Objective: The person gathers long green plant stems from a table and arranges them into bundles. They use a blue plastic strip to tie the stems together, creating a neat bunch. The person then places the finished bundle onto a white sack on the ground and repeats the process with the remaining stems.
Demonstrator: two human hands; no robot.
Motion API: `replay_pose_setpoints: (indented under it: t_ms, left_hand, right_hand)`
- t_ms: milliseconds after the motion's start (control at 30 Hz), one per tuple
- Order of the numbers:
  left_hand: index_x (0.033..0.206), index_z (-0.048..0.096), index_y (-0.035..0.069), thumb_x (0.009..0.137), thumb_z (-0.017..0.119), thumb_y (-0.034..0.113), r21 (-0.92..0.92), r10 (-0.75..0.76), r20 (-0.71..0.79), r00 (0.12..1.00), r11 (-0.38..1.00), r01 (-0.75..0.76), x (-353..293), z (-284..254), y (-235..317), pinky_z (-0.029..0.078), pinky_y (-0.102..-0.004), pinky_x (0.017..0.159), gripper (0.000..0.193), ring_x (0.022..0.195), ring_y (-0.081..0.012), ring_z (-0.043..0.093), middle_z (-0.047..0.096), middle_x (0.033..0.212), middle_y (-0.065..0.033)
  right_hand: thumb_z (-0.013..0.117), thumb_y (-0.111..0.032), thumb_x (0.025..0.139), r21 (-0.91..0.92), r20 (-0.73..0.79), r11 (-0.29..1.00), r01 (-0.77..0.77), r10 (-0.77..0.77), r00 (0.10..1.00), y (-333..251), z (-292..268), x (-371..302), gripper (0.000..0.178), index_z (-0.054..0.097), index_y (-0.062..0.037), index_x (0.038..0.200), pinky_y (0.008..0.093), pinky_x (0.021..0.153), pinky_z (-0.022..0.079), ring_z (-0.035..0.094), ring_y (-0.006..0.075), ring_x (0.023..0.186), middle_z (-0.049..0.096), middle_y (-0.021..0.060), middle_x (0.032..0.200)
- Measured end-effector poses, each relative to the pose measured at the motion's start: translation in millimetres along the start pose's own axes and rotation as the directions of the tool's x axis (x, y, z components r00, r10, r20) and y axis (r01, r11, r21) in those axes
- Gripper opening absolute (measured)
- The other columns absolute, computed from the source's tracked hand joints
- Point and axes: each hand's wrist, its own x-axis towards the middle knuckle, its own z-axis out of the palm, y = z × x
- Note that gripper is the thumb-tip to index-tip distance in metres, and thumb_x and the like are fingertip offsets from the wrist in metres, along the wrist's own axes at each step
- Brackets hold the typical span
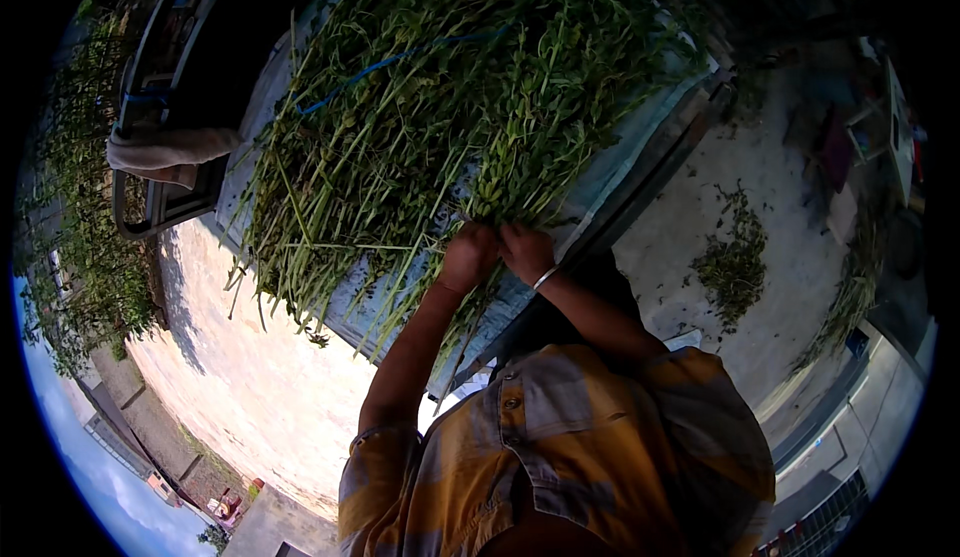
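Observation:
A thick heap of green, leafy plant stalks (400,147) lies over a pale blue sheet on a raised surface in front of me. My left hand (470,257) is closed at the near edge of the heap, its fingers bent around plant stalks. Close beside it, nearly touching, my right hand (527,252) has its fingers pinched on the same stalks; a white band circles that wrist. The fingertips are partly hidden, so the exact piece between them does not show. Pod-like green clusters hang among the leaves just beyond my hands.
A blue strap (390,61) crosses the heap. At the left, a cloth (170,152) drapes over a metal frame. The blue sheet's edge (640,147) runs along the right side. A pile of plant scraps (733,262) sits on the concrete floor at right.

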Motion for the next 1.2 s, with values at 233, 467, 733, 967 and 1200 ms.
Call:
replay_pose_setpoints:
  t_ms: [233, 467, 733, 967, 1200]
  left_hand:
    - [0.078, 0.053, 0.003, 0.066, 0.062, 0.009, 0.072, 0.006, -0.031, 1.0, 0.997, -0.004, -6.3, 11.1, -5.5, 0.045, -0.04, 0.063, 0.016, 0.071, -0.0319, 0.052, 0.053, 0.077, -0.0124]
    - [0.08, 0.054, 0.003, 0.068, 0.061, 0.007, 0.023, -0.017, -0.045, 0.999, 1.0, 0.018, -5.6, 6.8, 2.6, 0.046, -0.0402, 0.064, 0.014, 0.073, -0.032, 0.052, 0.053, 0.077, -0.0135]
    - [0.086, 0.056, 0.005, 0.072, 0.058, 0.009, 0.117, -0.082, -0.112, 0.99, 0.989, 0.095, -4.6, 12.5, 7.7, 0.045, -0.041, 0.065, 0.015, 0.076, -0.0314, 0.053, 0.053, 0.084, -0.0116]
    - [0.079, 0.059, 0.01, 0.072, 0.056, 0.019, 0.478, -0.256, -0.049, 0.965, 0.843, 0.248, -0.5, 35.7, 21.9, 0.039, -0.041, 0.069, 0.012, 0.085, -0.0248, 0.052, 0.052, 0.089, -0.0067]
    - [0.077, 0.055, 0.009, 0.073, 0.056, 0.017, 0.345, -0.247, -0.141, 0.959, 0.895, 0.281, -7.1, 34.5, 24.0, 0.037, -0.0406, 0.072, 0.01, 0.083, -0.0265, 0.051, 0.051, 0.087, -0.007]
  right_hand:
    - [0.063, -0.021, 0.075, 0.141, -0.054, 0.985, 0.097, -0.09, 0.994, 9.7, 4.4, -3.3, 0.016, 0.054, -0.0094, 0.082, 0.042, 0.05, 0.044, 0.055, 0.0305, 0.06, 0.053, 0.0094, 0.072]
    - [0.061, -0.022, 0.078, -0.091, 0.483, 0.954, 0.287, -0.209, 0.85, 17.1, -11.9, 19.7, 0.015, 0.059, -0.0071, 0.078, 0.0419, 0.057, 0.049, 0.059, 0.0304, 0.065, 0.058, 0.0116, 0.069]
    - [0.06, -0.014, 0.073, -0.013, 0.443, 0.998, 0.066, -0.054, 0.895, 17.6, -22.4, 20.9, 0.01, 0.059, -0.0047, 0.073, 0.046, 0.059, 0.046, 0.059, 0.0345, 0.067, 0.058, 0.0151, 0.063]
    - [0.062, -0.013, 0.071, 0.051, 0.234, 0.99, -0.134, 0.118, 0.965, 26.8, -16.9, -9.0, 0.011, 0.056, -0.0046, 0.069, 0.0482, 0.059, 0.044, 0.056, 0.0377, 0.065, 0.056, 0.0166, 0.064]
    - [0.062, -0.015, 0.072, 0.151, 0.177, 0.963, -0.223, 0.195, 0.965, 44.8, 8.6, -24.0, 0.015, 0.054, -0.004, 0.066, 0.0483, 0.061, 0.043, 0.056, 0.0381, 0.069, 0.056, 0.0183, 0.066]
